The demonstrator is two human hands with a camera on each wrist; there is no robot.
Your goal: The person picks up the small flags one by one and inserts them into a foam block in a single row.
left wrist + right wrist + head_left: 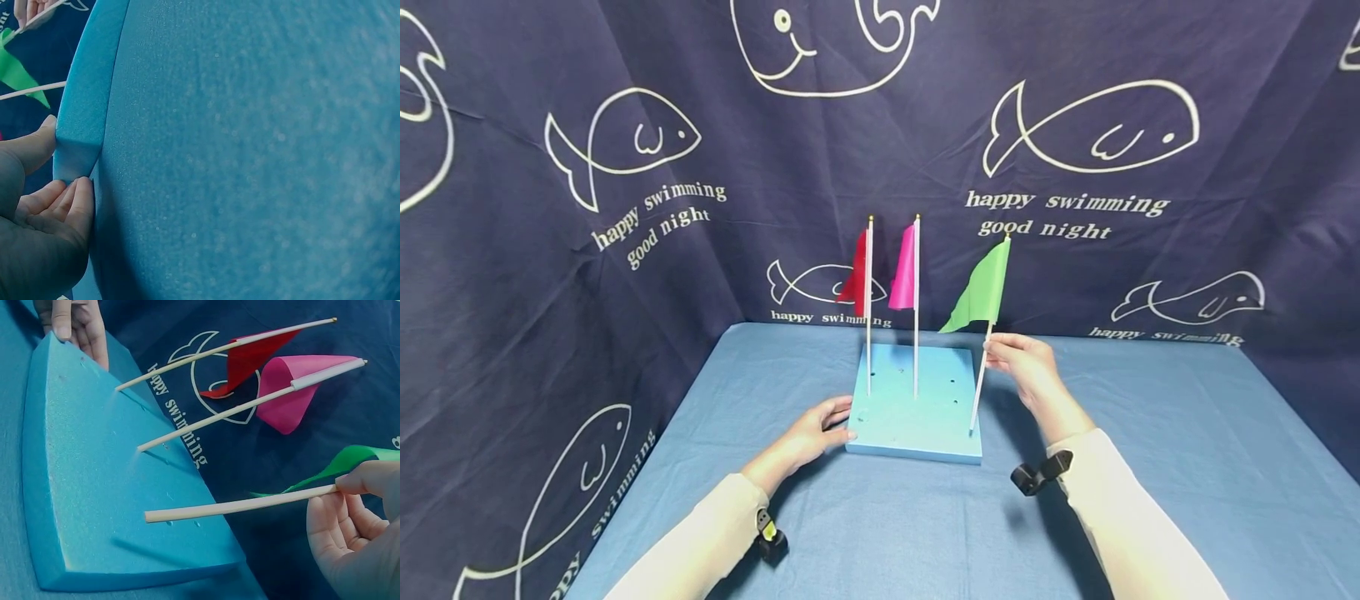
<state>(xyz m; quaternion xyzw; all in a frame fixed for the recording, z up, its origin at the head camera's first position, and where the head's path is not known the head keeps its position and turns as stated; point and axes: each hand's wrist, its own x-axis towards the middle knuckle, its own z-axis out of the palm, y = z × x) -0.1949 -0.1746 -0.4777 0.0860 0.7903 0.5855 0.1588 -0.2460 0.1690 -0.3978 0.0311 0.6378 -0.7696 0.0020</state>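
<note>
A light blue foam board (910,433) lies on the table. My left hand (816,429) grips its left edge near the front corner, thumb on the top face and fingers (78,209) against the side. Two flags stand upright in the board: a red flag (857,279) on the left and a pink flag (906,271) beside it. My right hand (1018,362) pinches the stick of a green flag (981,287) between thumb and fingers. That stick (181,514) tilts, its bare lower end above the board's front right part, with a shadow (156,553) apart from it.
Small holes (953,381) dot the board's top. Blue cloth (887,533) covers the table. Behind it hangs a dark blue curtain (850,167) with white fish drawings and lettering. A black strap device (1041,472) sits at the right wrist, another (771,537) at the left.
</note>
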